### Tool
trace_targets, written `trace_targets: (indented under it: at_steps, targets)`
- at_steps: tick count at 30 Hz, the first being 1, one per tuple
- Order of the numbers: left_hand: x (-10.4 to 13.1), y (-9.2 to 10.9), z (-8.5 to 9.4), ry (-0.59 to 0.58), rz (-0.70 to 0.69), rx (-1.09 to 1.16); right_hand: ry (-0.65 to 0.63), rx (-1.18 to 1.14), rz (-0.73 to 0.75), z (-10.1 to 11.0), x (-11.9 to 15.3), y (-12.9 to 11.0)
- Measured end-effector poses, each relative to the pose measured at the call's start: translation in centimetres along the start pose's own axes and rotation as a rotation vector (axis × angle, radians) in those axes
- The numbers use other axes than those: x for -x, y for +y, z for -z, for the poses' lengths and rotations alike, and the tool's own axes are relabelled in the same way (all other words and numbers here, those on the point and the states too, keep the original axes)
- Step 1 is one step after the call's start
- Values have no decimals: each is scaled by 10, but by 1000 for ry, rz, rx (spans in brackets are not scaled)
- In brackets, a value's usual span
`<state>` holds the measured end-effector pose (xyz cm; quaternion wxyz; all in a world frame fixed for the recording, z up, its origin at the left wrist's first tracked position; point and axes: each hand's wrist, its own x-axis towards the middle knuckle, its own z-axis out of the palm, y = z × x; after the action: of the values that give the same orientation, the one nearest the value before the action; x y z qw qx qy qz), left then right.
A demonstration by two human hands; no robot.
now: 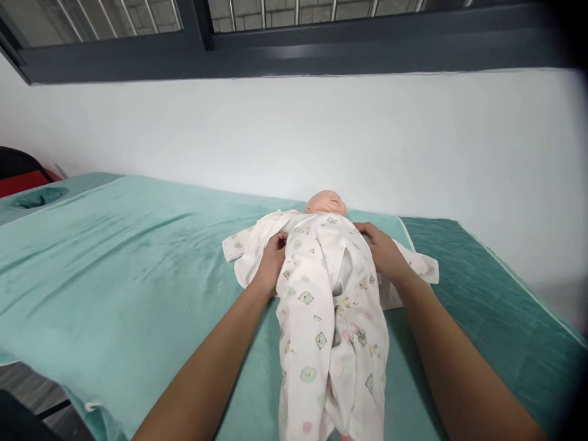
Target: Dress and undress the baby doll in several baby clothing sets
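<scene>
Baby doll (326, 202) is lying on its back near the far edge of the padded table, head pointing at the white wall, wearing a white romper (328, 306) printed with little bears and blobs. Going from the left: there's something red and black (21, 174) poking in at the edge of the room, then a face hole (40, 197) in the far left end of the table, then a big stretch of teal towel (119, 275) covering the top. Dark window frame (294, 52) runs along above the wall. Nothing's blocking the doll, both arms come in clear from the near side. Left hand (271, 260) sits on the doll's side by the spread-out sleeve, fingers curled in and pinching a bit of the romper fabric. The front of the romper gapes open down the middle. Right hand (383, 251) is on the other side, fingers bent over the fabric edge near the shoulder; whether it's really gripping or just pressing, can't tell. Beyond it the towel ends and darker quilted cover (482, 294) shows.
</scene>
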<state>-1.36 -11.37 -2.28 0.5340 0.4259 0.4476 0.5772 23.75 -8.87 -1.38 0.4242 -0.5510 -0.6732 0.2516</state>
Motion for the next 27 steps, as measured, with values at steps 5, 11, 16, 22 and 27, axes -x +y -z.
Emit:
trace_targets:
  at_steps: [5, 11, 16, 22, 27]
  targets:
    - [2, 6, 0, -84, 81, 77, -189, -100, 12, 10, -14, 2]
    - [0, 8, 2, -113, 168, 71, -172, -175, 35, 8, -13, 5]
    - [-2, 2, 7, -149, 177, 51, -55, -161, -41, 2, -15, 7]
    - [2, 1, 9, -189, 119, 89, 122, -43, -112, -8, -18, 9]
    - [5, 2, 11, -199, 187, 174, 113, -73, -92, -10, -14, 5]
